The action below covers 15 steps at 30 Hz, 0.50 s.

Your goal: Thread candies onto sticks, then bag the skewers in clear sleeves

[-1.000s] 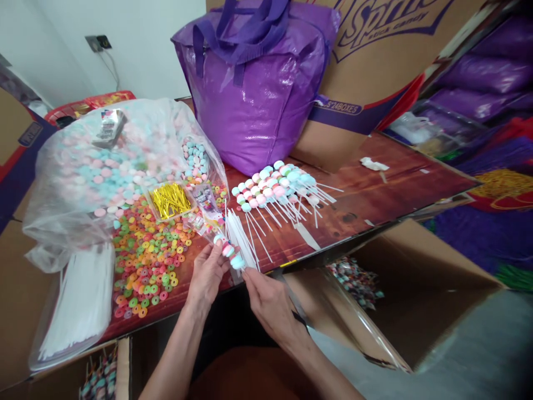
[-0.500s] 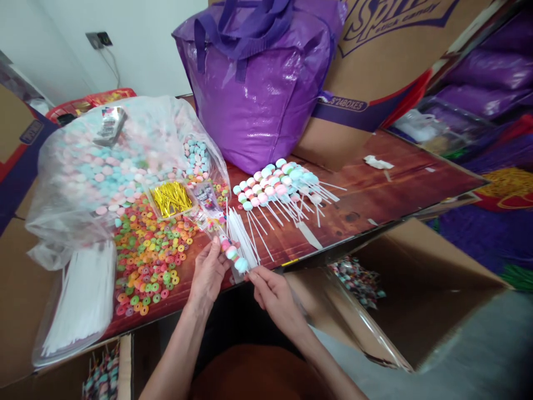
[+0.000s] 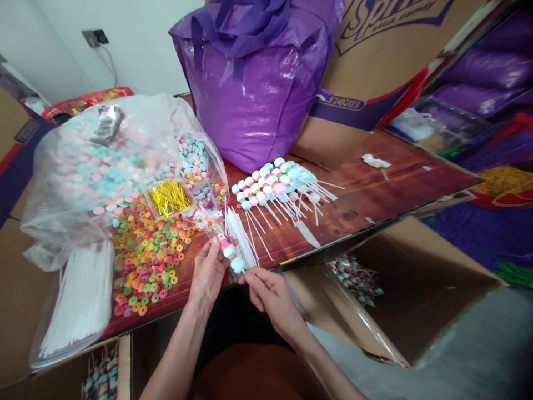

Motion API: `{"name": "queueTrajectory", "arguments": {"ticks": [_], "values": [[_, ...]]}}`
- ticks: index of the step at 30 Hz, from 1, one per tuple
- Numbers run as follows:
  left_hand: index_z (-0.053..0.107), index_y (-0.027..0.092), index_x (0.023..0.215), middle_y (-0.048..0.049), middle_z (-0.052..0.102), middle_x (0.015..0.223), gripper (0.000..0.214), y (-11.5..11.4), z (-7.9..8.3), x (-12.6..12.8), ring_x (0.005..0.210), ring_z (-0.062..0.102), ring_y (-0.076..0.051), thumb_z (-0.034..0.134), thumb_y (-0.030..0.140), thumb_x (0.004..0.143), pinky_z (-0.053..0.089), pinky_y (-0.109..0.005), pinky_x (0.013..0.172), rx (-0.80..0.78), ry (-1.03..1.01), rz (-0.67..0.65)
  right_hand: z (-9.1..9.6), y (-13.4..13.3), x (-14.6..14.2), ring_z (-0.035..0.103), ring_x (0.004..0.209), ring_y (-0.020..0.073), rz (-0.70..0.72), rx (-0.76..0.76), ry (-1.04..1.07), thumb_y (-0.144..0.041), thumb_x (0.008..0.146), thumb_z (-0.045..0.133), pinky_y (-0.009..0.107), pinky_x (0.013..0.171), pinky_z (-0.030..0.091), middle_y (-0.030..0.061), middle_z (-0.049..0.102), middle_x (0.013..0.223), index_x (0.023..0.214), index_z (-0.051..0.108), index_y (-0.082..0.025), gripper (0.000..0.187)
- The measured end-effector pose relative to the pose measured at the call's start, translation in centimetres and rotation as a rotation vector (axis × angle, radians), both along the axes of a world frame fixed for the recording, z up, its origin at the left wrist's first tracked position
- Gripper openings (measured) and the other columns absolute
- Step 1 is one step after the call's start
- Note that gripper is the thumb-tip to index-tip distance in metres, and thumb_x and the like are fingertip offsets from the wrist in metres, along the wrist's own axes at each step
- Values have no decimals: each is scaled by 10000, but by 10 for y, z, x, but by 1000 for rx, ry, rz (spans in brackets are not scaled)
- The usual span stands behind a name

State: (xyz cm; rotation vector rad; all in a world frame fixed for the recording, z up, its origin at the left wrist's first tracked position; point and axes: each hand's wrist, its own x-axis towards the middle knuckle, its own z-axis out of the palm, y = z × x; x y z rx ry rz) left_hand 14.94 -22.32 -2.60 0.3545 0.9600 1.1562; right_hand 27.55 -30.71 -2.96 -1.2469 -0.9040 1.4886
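Note:
A candy skewer [image 3: 233, 258] of pink, white and blue pieces sits at least partly inside a clear printed wrapper [image 3: 212, 226] over the table's front edge. My left hand [image 3: 209, 266] is closed on the wrapper and skewer from the left, thumb on top. At the skewer's lower end, my right hand [image 3: 266, 291] pinches the stick, most of which its fingers hide. Just beyond lies a bundle of white sticks [image 3: 240, 239]. Finished-looking candy skewers [image 3: 270, 183] are piled behind it, their sticks pointing toward me.
Loose candy rings [image 3: 150, 255] spread left of my hands, beside a tray of gold twist ties [image 3: 170, 199]. Behind are a big clear bag of candies [image 3: 108, 161] and a purple bag [image 3: 254, 105]. An open carton [image 3: 416, 294] stands below right; more white sticks [image 3: 79, 300] lie left.
The skewer and my right hand have shifted slightly up and left, toward my left hand, and less of the skewer shows. Both hands keep their hold; the whole view has moved a little.

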Motion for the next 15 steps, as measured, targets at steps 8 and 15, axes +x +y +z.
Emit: {"name": "queueTrajectory", "arguments": {"ticks": [8, 15], "values": [[695, 140, 866, -55, 755, 857, 360, -5, -1, 2, 892, 740, -252, 875, 357, 643, 573, -392, 856, 11, 9, -34, -8, 3, -1, 413, 548, 95, -7, 401, -747, -283, 1008, 408, 219, 575, 324, -25, 460, 613, 716, 566, -176, 348], [652, 143, 849, -36, 739, 815, 374, -1, 2, -5, 766, 732, -187, 862, 383, 656, 580, -287, 708, -10, 46, -64, -12, 8, 18, 566, 572, 105, -71, 579, -1082, -203, 1029, 371, 191, 604, 375, 33, 642, 662, 836, 665, -172, 353]]}}
